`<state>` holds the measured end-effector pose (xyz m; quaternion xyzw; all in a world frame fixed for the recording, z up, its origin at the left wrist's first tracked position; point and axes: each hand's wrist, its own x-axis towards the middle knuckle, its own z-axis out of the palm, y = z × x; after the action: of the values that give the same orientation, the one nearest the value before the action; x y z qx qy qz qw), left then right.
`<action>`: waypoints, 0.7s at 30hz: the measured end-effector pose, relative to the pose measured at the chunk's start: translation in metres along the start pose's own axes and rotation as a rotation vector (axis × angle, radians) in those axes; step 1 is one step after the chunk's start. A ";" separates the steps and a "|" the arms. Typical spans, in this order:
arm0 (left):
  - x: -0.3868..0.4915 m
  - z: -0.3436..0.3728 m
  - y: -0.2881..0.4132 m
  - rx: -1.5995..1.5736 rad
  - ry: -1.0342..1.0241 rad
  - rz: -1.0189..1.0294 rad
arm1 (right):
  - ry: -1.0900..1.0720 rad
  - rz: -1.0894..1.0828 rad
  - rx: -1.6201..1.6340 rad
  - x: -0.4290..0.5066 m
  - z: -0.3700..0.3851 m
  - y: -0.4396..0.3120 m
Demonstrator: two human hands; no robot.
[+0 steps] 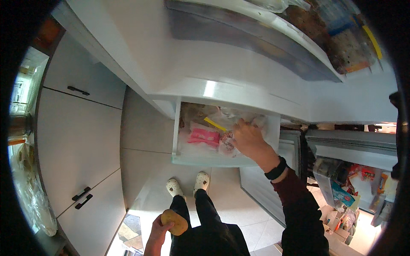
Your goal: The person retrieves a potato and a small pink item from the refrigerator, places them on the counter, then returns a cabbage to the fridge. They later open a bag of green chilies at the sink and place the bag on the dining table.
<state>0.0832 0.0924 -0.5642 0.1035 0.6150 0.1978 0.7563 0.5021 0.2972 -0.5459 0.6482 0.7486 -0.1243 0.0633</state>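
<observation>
My left hand (156, 233) is closed around a yellow-brown potato (174, 222), low in front of my legs. My right hand (251, 140), with a black band on the wrist, reaches down into a pulled-out white drawer (208, 160) of the refrigerator. Its fingertips touch clear plastic bags; whether they grip one is hidden. Just left of these fingers lies a clear bag with reddish, frosty contents (226, 145). A pink and white package (204, 136) rests in the drawer's left half. Above it, a yellow strip (214, 124) lies across brownish bagged food (197, 111).
Above the drawer is the refrigerator's interior with a translucent bin (230, 32) and bagged food (320, 35). At right stand open doors, one with packages on its shelves (344, 193). Grey cabinets (80, 128) with black handles line the left. My pale clogs (201, 181) stand on floor tiles.
</observation>
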 end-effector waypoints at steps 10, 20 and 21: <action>-0.003 -0.008 -0.002 0.037 0.028 0.015 | -0.205 -0.359 -0.154 0.071 0.047 -0.065; -0.012 -0.023 0.005 -0.105 0.044 0.054 | -0.243 0.321 1.508 0.008 0.006 0.027; -0.013 -0.022 0.006 -0.105 0.029 0.062 | -0.207 0.462 1.659 0.000 0.008 0.025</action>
<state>0.0582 0.0904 -0.5548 0.0798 0.6112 0.2547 0.7452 0.5265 0.2987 -0.5562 0.6061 0.2563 -0.6726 -0.3385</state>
